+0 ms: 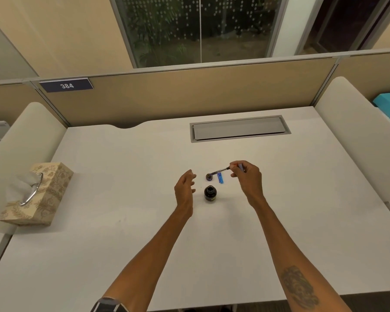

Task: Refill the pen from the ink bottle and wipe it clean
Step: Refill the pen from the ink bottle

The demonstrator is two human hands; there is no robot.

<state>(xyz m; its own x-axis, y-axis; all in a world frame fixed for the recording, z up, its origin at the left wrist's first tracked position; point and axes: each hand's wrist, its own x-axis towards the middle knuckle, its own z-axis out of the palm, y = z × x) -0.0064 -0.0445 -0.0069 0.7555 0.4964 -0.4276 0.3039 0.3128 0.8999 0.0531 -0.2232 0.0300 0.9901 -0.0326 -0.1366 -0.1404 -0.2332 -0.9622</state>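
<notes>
1. We work at a white desk (122,221); the task items sit near its centre
2. A patterned tissue box (36,194) stands at the desk's left side, well apart from the ink. We judge its tissue soft and absorbent, suited to wiping
3. Our left hand (185,190) hovers just left of the bottle, fingers loosely spread, holding nothing
4. Our right hand (248,179) pinches the rear end of the pen between thumb and fingertips
5. The ink bottle (210,193) stands upright and uncapped between the hands. We judge it small and easily tipped: steady it by the body
6. The pen (221,170) is held above the desk, slanting down to the left. We judge it light, stiff and slim, with a delicate nib: grip the barrel only
7. The bottle cap (209,176) lies under the pen's tip; we cannot tell whether they touch
8. A blue pen part (220,177) lies just beside the cap
</notes>
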